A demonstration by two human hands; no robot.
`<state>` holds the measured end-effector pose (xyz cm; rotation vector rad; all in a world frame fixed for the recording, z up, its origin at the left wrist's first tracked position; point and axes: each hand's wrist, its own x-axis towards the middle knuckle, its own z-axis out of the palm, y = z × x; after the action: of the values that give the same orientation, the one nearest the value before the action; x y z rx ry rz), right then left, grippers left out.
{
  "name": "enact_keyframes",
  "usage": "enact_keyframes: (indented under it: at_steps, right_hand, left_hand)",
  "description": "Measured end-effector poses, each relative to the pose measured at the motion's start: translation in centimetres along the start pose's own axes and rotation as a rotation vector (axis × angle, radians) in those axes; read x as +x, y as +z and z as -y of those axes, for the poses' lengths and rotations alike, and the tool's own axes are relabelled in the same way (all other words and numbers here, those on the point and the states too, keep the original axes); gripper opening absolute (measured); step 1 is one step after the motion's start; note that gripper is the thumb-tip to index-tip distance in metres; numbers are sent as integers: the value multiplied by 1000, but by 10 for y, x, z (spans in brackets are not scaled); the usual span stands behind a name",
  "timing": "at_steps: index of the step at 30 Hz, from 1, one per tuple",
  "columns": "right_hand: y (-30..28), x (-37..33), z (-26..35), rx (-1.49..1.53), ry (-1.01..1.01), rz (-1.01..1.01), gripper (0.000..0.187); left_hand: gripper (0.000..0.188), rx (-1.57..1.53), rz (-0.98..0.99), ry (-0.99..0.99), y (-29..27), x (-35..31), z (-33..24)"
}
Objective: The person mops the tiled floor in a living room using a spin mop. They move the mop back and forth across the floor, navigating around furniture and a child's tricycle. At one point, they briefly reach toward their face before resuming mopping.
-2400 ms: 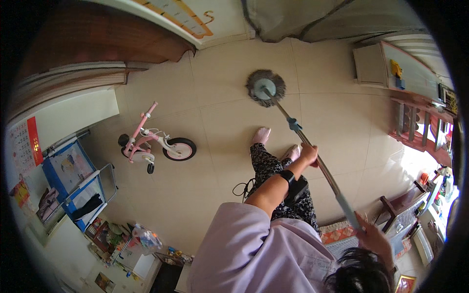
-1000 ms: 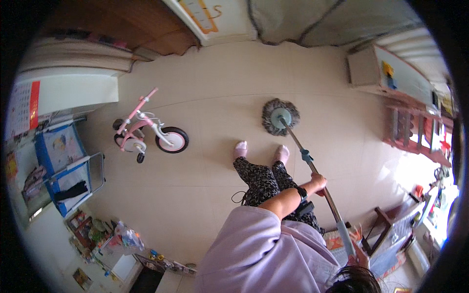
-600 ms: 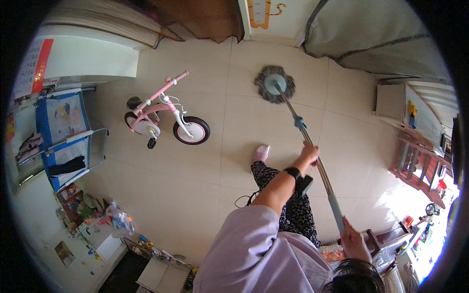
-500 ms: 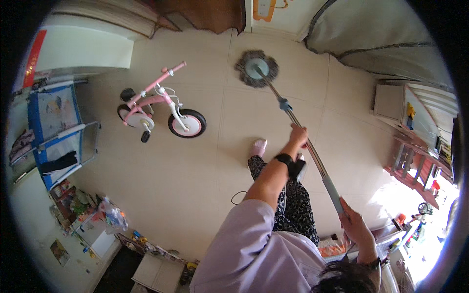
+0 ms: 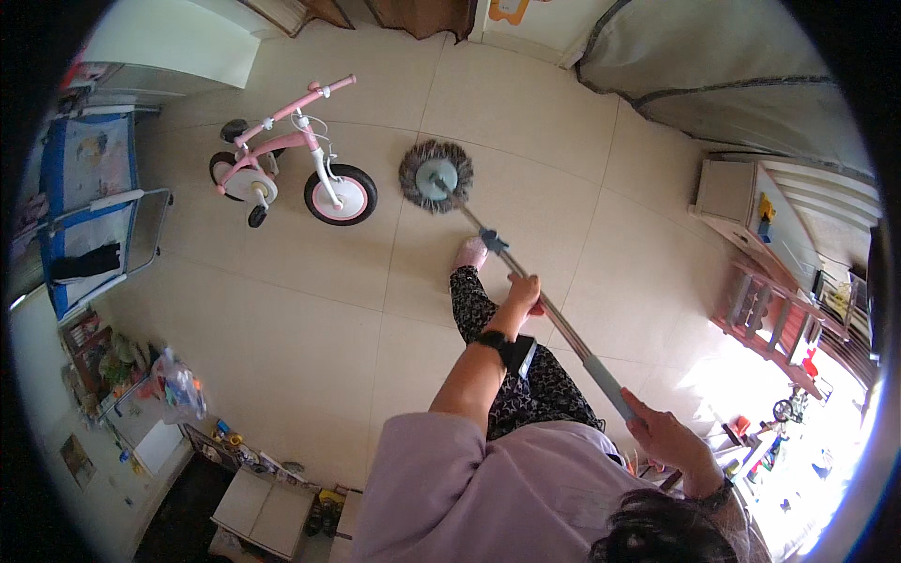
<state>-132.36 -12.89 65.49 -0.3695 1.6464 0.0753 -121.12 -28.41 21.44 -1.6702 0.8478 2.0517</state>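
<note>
A mop (image 5: 568, 328) with a metal pole slants from the lower right up toward the middle of the floor. Its round head, grey fringe around a pale blue disc, lies on the tiles beside the front wheel of a pink and white child's bicycle (image 5: 291, 155). My left hand (image 5: 523, 295) is closed around the pole about halfway along, with a black watch on that wrist. Higher up, at the grey grip end, my right hand (image 5: 668, 439) holds the handle, its fingers partly hidden. One pink shoe (image 5: 471, 252) shows just below the mop head.
Grey fabric (image 5: 713, 66) hangs at the far right, and brown fabric (image 5: 422, 17) at the far edge. A blue-framed folding rack (image 5: 94, 206) stands left. Right are a light cabinet (image 5: 727, 192) and a reddish wooden rack (image 5: 765, 314). A white cabinet (image 5: 253, 502) sits near left.
The mop head has come left and nearer to me, closer to the bicycle's front wheel. Both hands moved left along with the handle, and the whole view shifted slightly.
</note>
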Motion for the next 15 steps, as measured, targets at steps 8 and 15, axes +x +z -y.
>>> enact_keyframes:
  at_steps: [8,15]
  right_hand:
    - [54,-15,-66,-333,-401,31,50]
    - [49,-9,-70,-343,-422,-19,41]
  left_hand:
    - [48,-68,-4,-269,-39,-96,168]
    - [44,-112,-108,-354,-71,-115,202]
